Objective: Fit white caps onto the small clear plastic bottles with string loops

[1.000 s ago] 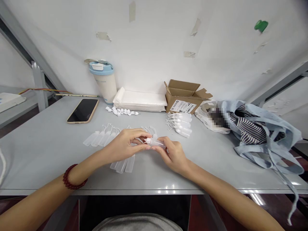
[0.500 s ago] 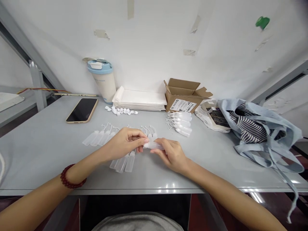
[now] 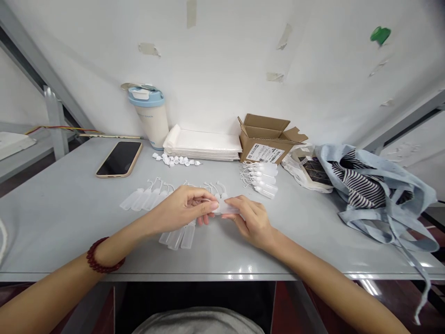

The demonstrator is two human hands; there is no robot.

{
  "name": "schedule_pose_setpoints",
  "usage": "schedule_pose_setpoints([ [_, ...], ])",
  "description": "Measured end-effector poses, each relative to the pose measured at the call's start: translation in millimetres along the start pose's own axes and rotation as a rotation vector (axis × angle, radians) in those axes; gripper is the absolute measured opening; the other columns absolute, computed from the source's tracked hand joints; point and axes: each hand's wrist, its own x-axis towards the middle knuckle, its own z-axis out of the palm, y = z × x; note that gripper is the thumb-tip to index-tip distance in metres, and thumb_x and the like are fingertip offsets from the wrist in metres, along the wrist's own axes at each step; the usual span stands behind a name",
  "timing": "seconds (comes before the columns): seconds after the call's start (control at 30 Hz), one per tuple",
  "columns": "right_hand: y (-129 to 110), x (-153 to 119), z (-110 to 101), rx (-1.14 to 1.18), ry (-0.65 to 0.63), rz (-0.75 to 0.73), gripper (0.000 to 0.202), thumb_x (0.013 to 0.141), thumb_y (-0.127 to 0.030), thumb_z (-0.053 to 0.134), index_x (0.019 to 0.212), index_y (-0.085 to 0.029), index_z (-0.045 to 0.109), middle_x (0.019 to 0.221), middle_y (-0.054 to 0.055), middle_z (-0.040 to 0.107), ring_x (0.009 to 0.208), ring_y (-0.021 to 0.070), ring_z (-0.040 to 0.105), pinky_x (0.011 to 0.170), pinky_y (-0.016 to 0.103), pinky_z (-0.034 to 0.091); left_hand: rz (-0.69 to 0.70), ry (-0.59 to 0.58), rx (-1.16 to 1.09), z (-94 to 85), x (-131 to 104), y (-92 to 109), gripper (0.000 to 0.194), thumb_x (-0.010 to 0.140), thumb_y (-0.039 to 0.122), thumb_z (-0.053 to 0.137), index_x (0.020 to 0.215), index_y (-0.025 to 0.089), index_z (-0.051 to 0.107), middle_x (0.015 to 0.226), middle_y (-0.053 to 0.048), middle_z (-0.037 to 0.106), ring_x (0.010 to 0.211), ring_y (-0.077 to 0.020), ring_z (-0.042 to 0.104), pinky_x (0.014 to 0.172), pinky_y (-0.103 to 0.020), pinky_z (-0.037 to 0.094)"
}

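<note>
Between the two grips, bottle (image 3: pixel 228 209) lies long axis left-right. Right hand (image 3: pixel 253 220) pinches its body; left hand (image 3: pixel 189 204) pinches its left end, tip hidden.

The left hand (image 3: pixel 191 204) pinches, thumb (image 3: pixel 206 207) close to forefinger (image 3: pixel 201 191), other fingertips (image 3: pixel 206 219) showing below. Just to its right, the right hand (image 3: pixel 253 220) grips, thumb beneath forefinger. Left forearm (image 3: pixel 139 229) and right forearm (image 3: pixel 302 260) slant inward to their hands.
</note>
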Motion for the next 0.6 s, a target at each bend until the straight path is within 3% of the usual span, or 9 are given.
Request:
schedule_pose_setpoints([
  [0.2, -1, 2, -2, 0.007, 0.033, -0.011, 0.018, 0.093, -0.026, 0.047, 0.105, -0.016, 0.055, 0.073, 0.004, 0.062, 0.060, 0.0122, 0.055, 0.053, 0.022, 0.042, -0.006, -0.088, -0.030, -3.7, -2, 3, 0.025, 0.082, 0.040, 0.062, 0.085, 0.015, 0.067, 0.067, 0.000, 0.065, 0.061, -0.0140, 0.062, 0.060, -0.024, 0.051],
  [0.37, -1, 2, -6, 0.098, -0.083, 0.037, 0.023, 0.095, -0.033, 0.043, 0.100, -0.014, 0.056, 0.065, 0.002, 0.055, 0.051, 0.0106, 0.047, 0.048, 0.022, 0.038, 0.146, -0.005, 0.206, 1.2, -2, 0, 0.022, 0.086, 0.035, 0.057, 0.085, 0.016, 0.068, 0.062, 0.000, 0.064, 0.057, -0.0124, 0.059, 0.056, -0.022, 0.046],
  [0.5, -1, 4, -9, 0.331, -0.203, 0.298, 0.031, 0.094, -0.040, 0.043, 0.092, -0.014, 0.060, 0.065, 0.000, 0.055, 0.052, 0.0090, 0.047, 0.050, 0.020, 0.038, 0.402, 0.153, 0.497, 5.6, -1, -16, 0.021, 0.089, 0.032, 0.053, 0.091, 0.016, 0.066, 0.072, -0.004, 0.067, 0.060, -0.0133, 0.059, 0.061, -0.024, 0.045],
  [0.6, -1, 8, -10, 0.578, -0.302, 0.544, 0.035, 0.091, -0.045, 0.047, 0.081, -0.014, 0.061, 0.056, -0.004, 0.046, 0.048, 0.0072, 0.040, 0.046, 0.019, 0.033, 0.471, 0.174, 0.633, 7.1, -1, -24, 0.022, 0.092, 0.030, 0.048, 0.093, 0.017, 0.066, 0.073, -0.005, 0.066, 0.064, -0.0143, 0.057, 0.061, -0.025, 0.043],
])
